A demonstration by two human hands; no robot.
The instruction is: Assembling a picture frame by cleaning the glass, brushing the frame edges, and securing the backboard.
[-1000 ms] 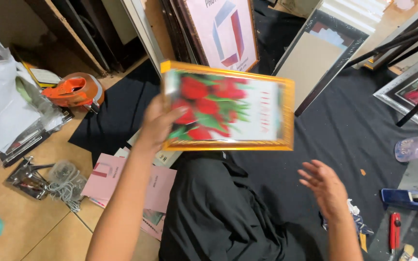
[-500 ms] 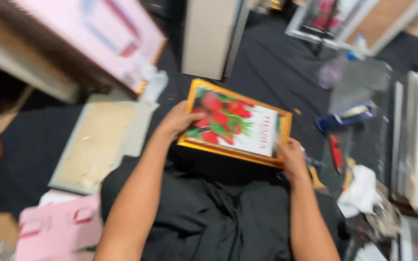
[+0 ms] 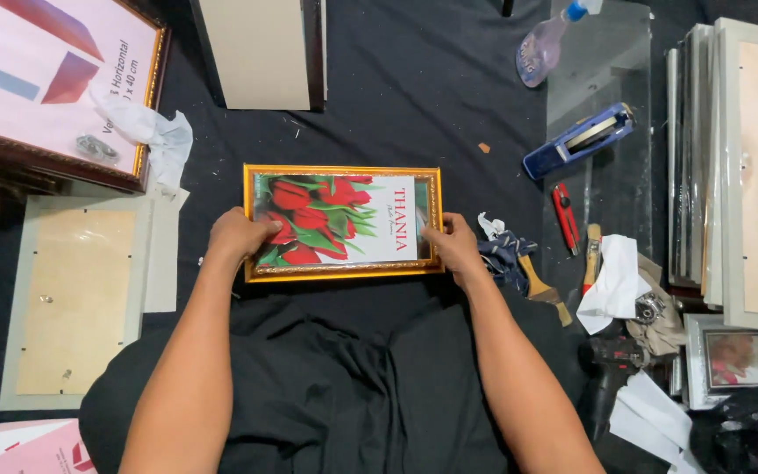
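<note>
Head view. A gold-framed picture (image 3: pixel 342 221) lies flat on the black cloth (image 3: pixel 396 105), long side across, directly in front of the person's lap. Its print shows red flowers with green leaves on the left part and a white panel with red lettering on the right part.

The left hand (image 3: pixel 240 235) grips the frame's left edge: the thumb lies over the front of the print, the remaining fingers are curled at the edge. The right hand (image 3: pixel 454 247) grips the lower right corner: the thumb presses on the gold moulding, the fingers are folded beside the frame. Both hands are closed on the frame.

Left of the picture: a crumpled white paper (image 3: pixel 153 133) lies just beside the upper left corner of the frame. Behind it rests a large dark-framed sheet (image 3: pixel 46 79), pink, with a blue bar, a red shape and black lettering. Below that lies a grey frame back (image 3: pixel 76 303) with a brown board panel. A pink sheet (image 3: pixel 32 448) occupies the bottom left corner.

Above the picture: a beige board (image 3: pixel 261 51) stands on the cloth.

Right of the picture: a dark patterned rag (image 3: pixel 504 250) lies just beside the right hand. Farther right are a blue tool (image 3: pixel 579 140), a red utility knife (image 3: pixel 565 206), a clear spray bottle (image 3: pixel 547 39) with a blue cap, a white cloth (image 3: pixel 611 281), a stack of grey frames (image 3: pixel 747 167) and a small silver-framed photo (image 3: pixel 739 358).
</note>
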